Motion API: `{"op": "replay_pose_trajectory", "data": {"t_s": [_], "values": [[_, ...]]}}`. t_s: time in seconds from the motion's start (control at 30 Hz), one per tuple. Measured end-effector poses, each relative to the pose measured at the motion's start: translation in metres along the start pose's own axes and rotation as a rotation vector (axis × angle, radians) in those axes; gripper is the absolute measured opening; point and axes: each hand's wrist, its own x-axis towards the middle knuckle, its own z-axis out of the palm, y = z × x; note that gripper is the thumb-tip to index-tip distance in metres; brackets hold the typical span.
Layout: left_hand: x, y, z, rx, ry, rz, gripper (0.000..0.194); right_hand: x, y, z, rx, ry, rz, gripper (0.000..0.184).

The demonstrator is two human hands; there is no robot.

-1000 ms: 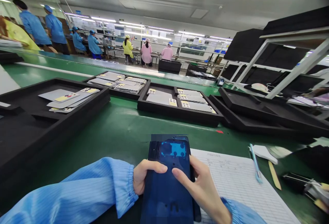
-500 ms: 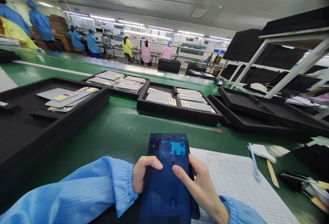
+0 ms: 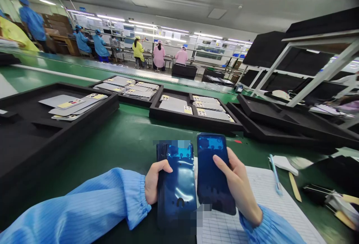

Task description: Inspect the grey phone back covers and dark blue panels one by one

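Left hand [image 3: 153,184]: grips a stack of dark-blue panels [image 3: 181,180], apparently several deep, at six o'clock.
Right hand [image 3: 240,184]: holds one blue panel [image 3: 211,178] at five o'clock, beside the stack.
Ruled sheet [image 3: 275,199]: on the worktop [image 3: 134,135], four o'clock.

Sleeves [image 3: 92,203] are lt. blue w/ fine stripes (cuffs [image 3: 143,195] gathered), hands [image 3: 153,185] bare.

Blue pen [image 3: 276,176] near pale stick [image 3: 295,187]
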Motion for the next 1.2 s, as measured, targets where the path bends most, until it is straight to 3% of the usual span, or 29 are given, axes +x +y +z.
{"op": "replay_pose_trajectory", "data": {"t_s": [0.1,0.23,0.43,0.67,0.97,1.2], "values": [[0.000,0.000,-0.002,0.011,-0.084,-0.011,0.041,0.002,0.000,-0.001,-0.097,0.122,-0.109,0.044],[0.002,-0.001,-0.006,0.026,-0.185,-0.015,0.047,-0.001,0.002,0.005,-0.107,0.053,-0.133,0.060],[0.009,-0.004,-0.013,0.025,-0.093,-0.014,0.030,-0.007,0.008,0.010,-0.189,-0.135,-0.102,0.031],[0.005,-0.003,-0.008,0.063,0.024,-0.045,0.022,-0.013,0.008,0.014,-0.113,-0.109,-0.039,0.028],[0.004,-0.004,-0.006,0.134,-0.007,-0.068,0.020,-0.017,0.006,0.023,-0.178,-0.121,-0.014,0.036],[-0.004,-0.004,0.004,0.191,-0.095,0.004,0.026,-0.017,-0.003,0.031,-0.158,-0.178,-0.050,0.020]]}}
